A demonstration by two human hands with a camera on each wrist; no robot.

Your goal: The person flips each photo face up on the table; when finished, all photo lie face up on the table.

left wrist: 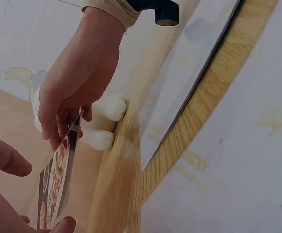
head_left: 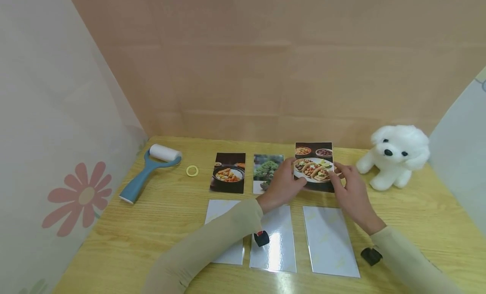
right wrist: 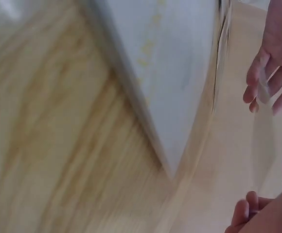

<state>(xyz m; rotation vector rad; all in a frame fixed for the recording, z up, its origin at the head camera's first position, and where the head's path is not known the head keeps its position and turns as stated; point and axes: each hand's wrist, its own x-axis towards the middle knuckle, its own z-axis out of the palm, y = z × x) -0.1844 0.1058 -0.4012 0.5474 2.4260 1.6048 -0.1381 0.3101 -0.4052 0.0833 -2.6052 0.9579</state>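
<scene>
Both hands hold a photo card of tacos (head_left: 314,169) by its opposite side edges, tilted up off the table. My left hand (head_left: 282,182) grips its left edge, and my right hand (head_left: 351,190) pinches its right edge. In the left wrist view the same taco card (left wrist: 58,182) shows edge-on between the left hand (left wrist: 5,189) and the right hand (left wrist: 80,73). The right wrist view catches its pale back (right wrist: 263,141). Left of it lie a bonsai photo card (head_left: 265,167), partly behind the left hand, and a photo card of a rice dish (head_left: 228,173).
Three white glossy sheets (head_left: 329,239) lie in a row nearer me, two partly under the left forearm. A blue-handled lint roller (head_left: 142,176) and a yellow ring (head_left: 192,171) lie at the left. A white plush dog (head_left: 395,155) sits at the right, before the back wall.
</scene>
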